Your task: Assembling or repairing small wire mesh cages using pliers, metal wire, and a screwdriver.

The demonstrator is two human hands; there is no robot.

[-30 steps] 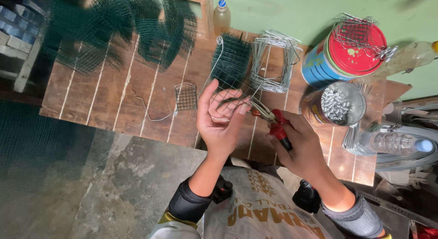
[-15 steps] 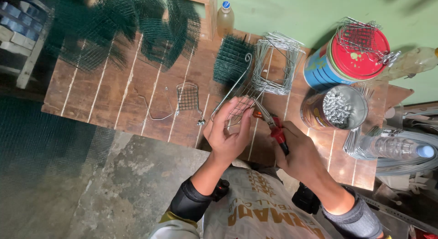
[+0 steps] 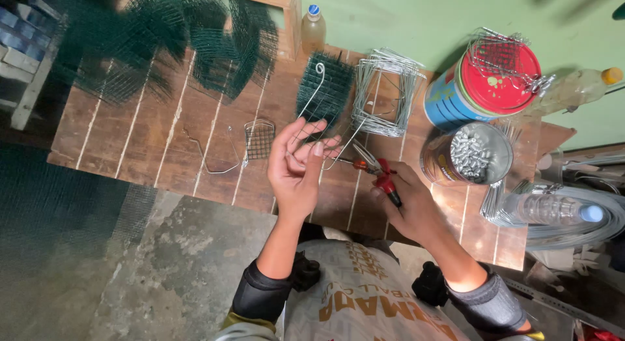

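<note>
Since earlier, left hand (image 3: 296, 165) has opened, fingers seemingly pinching bent wire (image 3: 311, 97); right hand (image 3: 407, 204) grips pliers (image 3: 381, 178).

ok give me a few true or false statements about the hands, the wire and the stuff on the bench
1. The left hand holds a bent wire. True.
2. The right hand holds a hammer. False: it grips red-handled pliers.
3. The open tin is full of green mesh. False: it holds small silvery metal pieces.
4. A stack of square wire frames lies on the bench beside a green mesh piece. True.
5. The red lid has nothing on it. False: a bundle of wire pieces sits on top.
</note>
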